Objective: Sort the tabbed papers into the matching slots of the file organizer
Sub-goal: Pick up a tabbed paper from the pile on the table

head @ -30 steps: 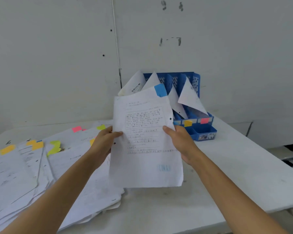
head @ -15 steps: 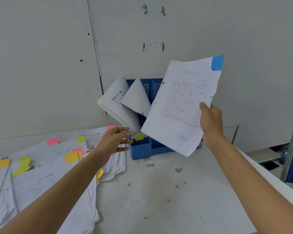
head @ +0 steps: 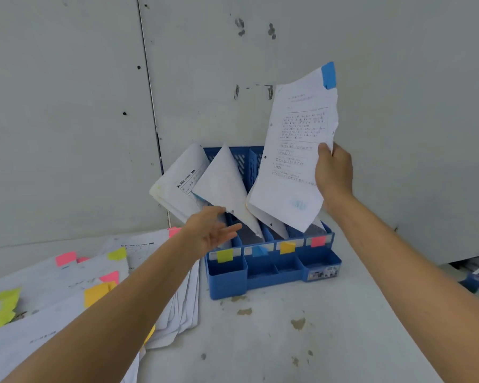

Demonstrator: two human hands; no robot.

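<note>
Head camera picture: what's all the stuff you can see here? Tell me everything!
blue-tabbed paper: one, white with a blue tab, held up above the organizer's right side
file organizer: one, blue, on the table against the wall
slot labels: four, yellow-green, blue, orange, pink, left to right along the organizer's front
filed papers: several, white, leaning in the slots
paper pile: one, white sheets with pink, yellow-green and orange tabs, table's left side
table: one, whitish and stained, beneath everything
wall: one, grey panels, behind
left hand: one, open, reaching toward the left slots
right hand: one, gripping the blue-tabbed paper's right edge
</note>
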